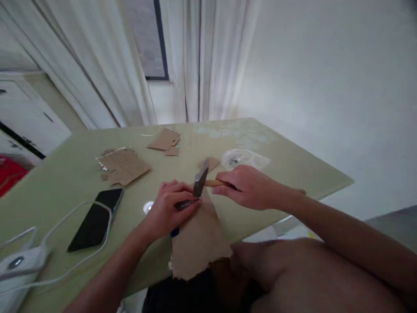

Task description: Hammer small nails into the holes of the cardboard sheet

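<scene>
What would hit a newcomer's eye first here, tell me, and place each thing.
The hammer, mid-picture, gripped by the right hand, its metal head right beside the left hand at a piece of cardboard. Next, the dark phone lying on the table at lower left, with a white cable looping across it. Then the bright red item at the left edge.

Hammer (200, 180) in the right grip (249, 187), beside the left grip (167, 206), above brown cardboard (202, 245)
</scene>
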A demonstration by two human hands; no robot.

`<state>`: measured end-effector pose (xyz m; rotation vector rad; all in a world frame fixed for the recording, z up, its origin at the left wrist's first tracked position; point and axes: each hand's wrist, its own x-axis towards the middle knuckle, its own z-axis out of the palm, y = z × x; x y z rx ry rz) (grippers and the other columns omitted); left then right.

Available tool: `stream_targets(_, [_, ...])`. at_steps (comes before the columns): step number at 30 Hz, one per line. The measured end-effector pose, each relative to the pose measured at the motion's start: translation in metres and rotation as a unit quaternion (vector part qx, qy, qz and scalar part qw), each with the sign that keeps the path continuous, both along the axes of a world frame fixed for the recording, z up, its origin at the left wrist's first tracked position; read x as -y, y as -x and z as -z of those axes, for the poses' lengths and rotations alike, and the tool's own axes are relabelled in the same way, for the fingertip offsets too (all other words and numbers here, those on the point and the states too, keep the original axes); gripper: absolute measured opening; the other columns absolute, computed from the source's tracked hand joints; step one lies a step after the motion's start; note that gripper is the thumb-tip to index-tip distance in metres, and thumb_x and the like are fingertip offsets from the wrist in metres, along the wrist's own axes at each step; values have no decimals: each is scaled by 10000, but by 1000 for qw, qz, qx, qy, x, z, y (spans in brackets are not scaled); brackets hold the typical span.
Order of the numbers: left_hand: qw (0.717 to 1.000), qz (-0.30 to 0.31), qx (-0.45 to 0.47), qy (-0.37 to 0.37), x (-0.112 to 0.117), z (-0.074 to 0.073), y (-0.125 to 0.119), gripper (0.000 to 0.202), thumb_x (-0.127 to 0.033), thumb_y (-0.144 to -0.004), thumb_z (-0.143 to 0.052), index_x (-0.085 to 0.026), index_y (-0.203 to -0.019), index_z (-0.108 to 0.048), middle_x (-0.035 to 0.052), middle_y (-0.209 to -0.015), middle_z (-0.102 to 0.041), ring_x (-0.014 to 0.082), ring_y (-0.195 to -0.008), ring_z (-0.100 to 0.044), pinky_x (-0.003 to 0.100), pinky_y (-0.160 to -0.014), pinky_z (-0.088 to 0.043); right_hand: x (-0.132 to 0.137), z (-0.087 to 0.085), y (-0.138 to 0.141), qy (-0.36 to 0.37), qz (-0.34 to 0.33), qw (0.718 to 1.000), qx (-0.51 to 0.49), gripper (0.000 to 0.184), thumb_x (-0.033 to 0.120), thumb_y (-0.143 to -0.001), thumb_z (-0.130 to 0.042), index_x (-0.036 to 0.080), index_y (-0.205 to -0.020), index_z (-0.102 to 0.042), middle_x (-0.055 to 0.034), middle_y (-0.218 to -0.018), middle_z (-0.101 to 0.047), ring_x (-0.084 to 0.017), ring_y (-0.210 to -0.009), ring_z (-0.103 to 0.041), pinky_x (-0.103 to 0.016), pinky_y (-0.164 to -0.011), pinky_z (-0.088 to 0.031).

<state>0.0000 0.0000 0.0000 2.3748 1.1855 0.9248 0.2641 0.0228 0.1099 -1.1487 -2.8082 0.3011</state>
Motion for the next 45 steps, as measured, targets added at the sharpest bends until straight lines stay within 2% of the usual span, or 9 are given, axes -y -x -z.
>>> stream_targets(2, [1000, -5, -7, 4, 1, -2, 1, 155, -435, -1011, -757, -323, -1043, -860, 28, -1088, -808, 263, -1026, -678, 477, -954, -377, -2, -4, -2, 1, 12, 999, -34, 447, 454, -1137, -551, 169, -798, -612, 35, -650, -449, -143, -632, -419, -326, -654, -212])
stream_targets(4, [1000, -8, -13, 10, 2, -3, 3, 197, -467, -969, -809, -332, -1104, -854, 30, -1161, -805, 281, -1086, -674, 487, -1001, -383, -3, -5, -3, 3, 15, 999, -38, 450, 456, -1142, -537, 169, -805, -619, 28, -643, -476, -146, -626, -442, -323, -654, -222])
stream_targets(7, [1000, -8, -24, 19, 1, -4, 4, 305, -519, -900, -875, -322, -1130, -840, 32, -1251, -786, 303, -1155, -657, 493, -1036, -399, -1, -1, -2, 5, 2, 1000, 15, 451, 475, -1139, -529, 170, -837, -668, -6, -662, -567, -157, -624, -471, -326, -648, -219])
stream_targets(10, [999, -14, -30, 20, 0, -4, 5, 308, -522, -888, -886, -315, -1111, -835, 26, -1237, -779, 301, -1157, -648, 482, -1036, -416, 0, 5, 0, 7, -7, 997, 80, 422, 478, -1132, -534, 180, -894, -715, -43, -716, -651, -174, -621, -511, -333, -641, -208])
stream_targets(17, [999, -21, -28, 23, 1, -6, 2, 336, -512, -883, -886, -312, -1147, -835, 38, -1240, -780, 313, -1152, -646, 480, -1026, -436, -2, 6, 3, -2, 11, 1000, 24, 480, 503, -1152, -498, 155, -892, -701, -43, -706, -643, -175, -662, -546, -327, -651, -238])
stream_targets(22, [999, -16, -15, 29, 0, -7, 1, 322, -493, -880, -891, -319, -1143, -832, 31, -1249, -772, 318, -1162, -640, 490, -1036, -436, -3, 14, 9, 52, -27, 995, 80, 414, 459, -1142, -514, 162, -973, -748, -91, -788, -734, -207, -703, -620, -328, -635, -260])
stream_targets(25, [999, -15, -10, 35, 0, -6, 1, 342, -507, -885, -881, -327, -1171, -826, 33, -1246, -773, 324, -1169, -642, 494, -1027, -442, -3, 15, 12, 50, -27, 995, 87, 418, 470, -1141, -508, 168, -1023, -772, -105, -817, -766, -221, -717, -647, -326, -633, -279])
stream_targets(32, [999, -20, -11, 39, -1, -5, 0, 320, -540, -880, -872, -305, -1092, -828, 44, -1231, -773, 329, -1166, -634, 500, -1033, -447, -6, 15, 10, 59, -15, 995, 80, 423, 446, -1141, -495, 168, -993, -777, -103, -854, -780, -222, -747, -660, -323, -662, -321])
stream_targets(45, [999, -16, -17, 45, 2, -5, -2, 338, -576, -919, -823, -279, -1078, -810, 60, -1249, -759, 319, -1175, -617, 509, -1045, -431, -5, 10, 11, 68, -8, 994, 89, 423, 447, -1138, -495, 163, -1008, -781, -103, -854, -780, -218, -741, -653, -315, -660, -327])
